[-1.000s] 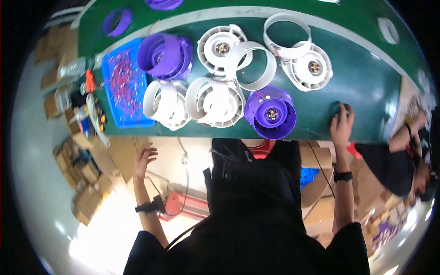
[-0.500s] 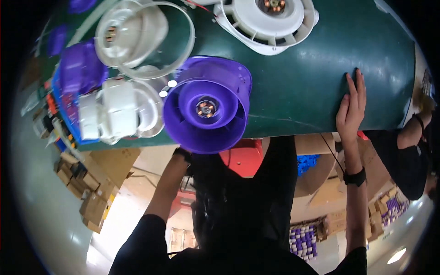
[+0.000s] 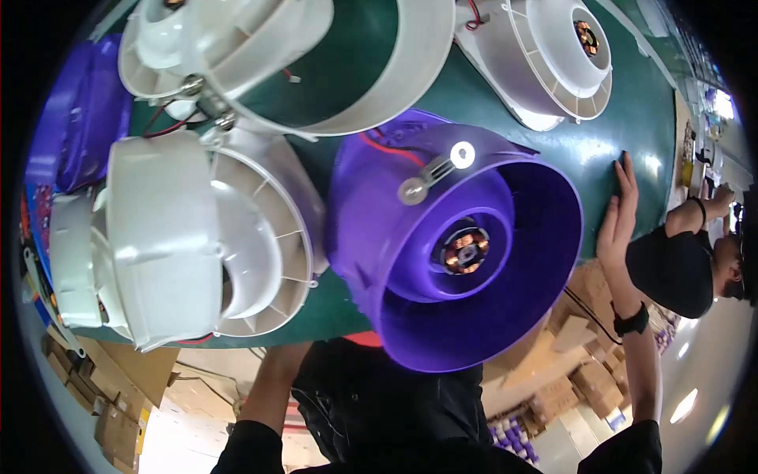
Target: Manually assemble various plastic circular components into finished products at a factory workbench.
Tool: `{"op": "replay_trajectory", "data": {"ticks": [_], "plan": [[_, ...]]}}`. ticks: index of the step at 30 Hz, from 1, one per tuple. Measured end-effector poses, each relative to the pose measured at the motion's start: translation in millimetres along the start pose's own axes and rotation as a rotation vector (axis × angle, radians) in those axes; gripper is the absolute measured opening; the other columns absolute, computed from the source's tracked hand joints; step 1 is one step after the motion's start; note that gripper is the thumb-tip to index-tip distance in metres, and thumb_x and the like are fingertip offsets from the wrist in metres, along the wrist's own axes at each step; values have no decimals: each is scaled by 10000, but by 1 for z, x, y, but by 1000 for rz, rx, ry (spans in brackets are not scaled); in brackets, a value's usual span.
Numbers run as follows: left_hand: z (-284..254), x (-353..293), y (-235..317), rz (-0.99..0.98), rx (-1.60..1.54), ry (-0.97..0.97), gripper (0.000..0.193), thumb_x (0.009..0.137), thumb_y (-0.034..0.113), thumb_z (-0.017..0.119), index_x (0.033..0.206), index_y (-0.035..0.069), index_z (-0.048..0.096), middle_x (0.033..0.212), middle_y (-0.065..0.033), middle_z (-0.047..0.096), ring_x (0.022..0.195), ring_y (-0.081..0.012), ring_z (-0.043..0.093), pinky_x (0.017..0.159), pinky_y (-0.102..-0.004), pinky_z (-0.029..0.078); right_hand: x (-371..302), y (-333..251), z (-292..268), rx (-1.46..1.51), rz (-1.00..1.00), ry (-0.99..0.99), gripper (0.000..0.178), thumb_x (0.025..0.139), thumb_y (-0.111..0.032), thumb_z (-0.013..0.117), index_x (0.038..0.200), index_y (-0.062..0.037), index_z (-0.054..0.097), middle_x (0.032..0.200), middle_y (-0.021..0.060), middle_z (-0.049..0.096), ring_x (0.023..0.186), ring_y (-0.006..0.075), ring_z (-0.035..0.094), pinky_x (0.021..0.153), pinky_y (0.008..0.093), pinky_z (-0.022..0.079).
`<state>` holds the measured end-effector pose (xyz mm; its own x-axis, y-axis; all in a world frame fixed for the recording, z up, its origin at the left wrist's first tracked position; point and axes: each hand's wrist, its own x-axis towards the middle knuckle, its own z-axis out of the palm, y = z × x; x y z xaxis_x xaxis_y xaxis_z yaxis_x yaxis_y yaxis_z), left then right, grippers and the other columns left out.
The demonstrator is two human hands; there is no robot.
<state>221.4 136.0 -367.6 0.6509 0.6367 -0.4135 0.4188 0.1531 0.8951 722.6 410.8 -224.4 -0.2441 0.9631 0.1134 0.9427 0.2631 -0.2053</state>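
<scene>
A purple plastic fan housing point(image 3: 545, 237) stands on the green table near its front edge, its round mouth tilted toward me. Copper motor windings point(image 3: 466, 246) show in its centre, and a red wire runs along its top. A small metal clip with a white ring point(image 3: 437, 172) appears against the housing's upper side. My right hand point(image 3: 620, 213) rests on the table to the right of the housing, fingers stretched out, holding nothing. From below, my left forearm point(image 3: 278, 379) reaches up to the table's front edge; that hand is hidden there.
White fan housings point(image 3: 162, 229) crowd the left, with a large white ring point(image 3: 426, 71) above them. Another white housing point(image 3: 553, 55) lies at the far right. Purple parts point(image 3: 79, 118) are stacked far left. A person in black point(image 3: 671, 268) is at right; cardboard boxes point(image 3: 600, 387) lie below.
My view has come closer to the table, so the housings look larger and the purple one sits further right in the picture. My right hand stays flat on the table.
</scene>
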Motion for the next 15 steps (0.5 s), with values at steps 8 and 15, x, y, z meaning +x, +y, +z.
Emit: {"op": "replay_trajectory", "data": {"ticks": [8,15], "plan": [[-142,104,-8,-5,276,-46,337,885,250,559,1124,12,557,1004,-122,638,915,-220,605,814,-338,476,1,3,0,108,-14,93,416,901,-31,321,1289,-7,468,1436,157,364,1341,300,332,1097,371,234],[-93,51,5,-8,466,-105,341,888,255,551,1128,13,555,1007,-126,640,914,-224,608,816,-345,476,-20,23,-15,75,-46,220,344,895,-18,403,1216,-6,525,1363,180,452,1276,330,416,1062,370,299]]}}
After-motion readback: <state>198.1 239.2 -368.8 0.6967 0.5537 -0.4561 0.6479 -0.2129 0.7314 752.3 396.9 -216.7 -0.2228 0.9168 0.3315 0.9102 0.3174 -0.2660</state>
